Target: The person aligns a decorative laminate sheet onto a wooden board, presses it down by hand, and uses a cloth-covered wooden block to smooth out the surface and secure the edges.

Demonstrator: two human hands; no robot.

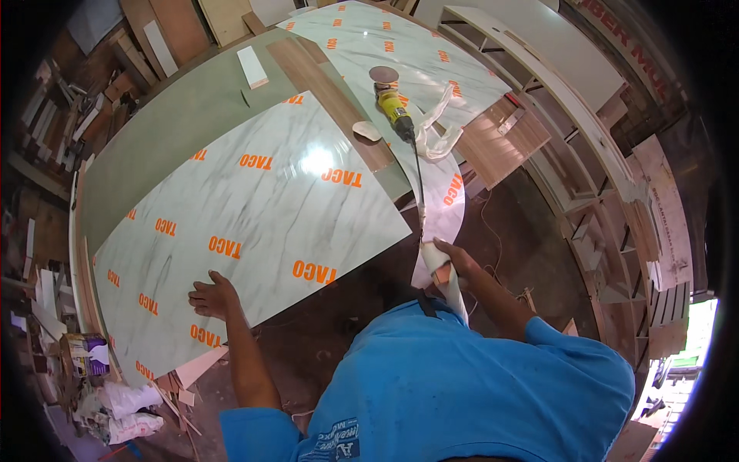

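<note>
A large sheet of marble-patterned laminate (269, 185) with orange printing lies across the work table, its near corner jutting over the edge. My left hand (213, 296) is at the near left part of this sheet, fingers apart and nothing in them; whether it touches the surface is hard to tell. Close to my body, my right hand (454, 266) is closed round a curled white strip (436, 258). Beyond it, a narrow curved piece of laminate (443, 189) hangs off the table. A yellow-green power tool with a round disc (394, 108) rests farther up, its dark cord running toward my right hand.
Another marble-patterned sheet (385, 46) lies at the far side. Wood-grain boards (504, 138) and a white cloth-like strip (440, 135) are near the tool. White shelving (531, 69) stands along the right. At the lower left are a box (86, 354) and crumpled plastic (123, 408).
</note>
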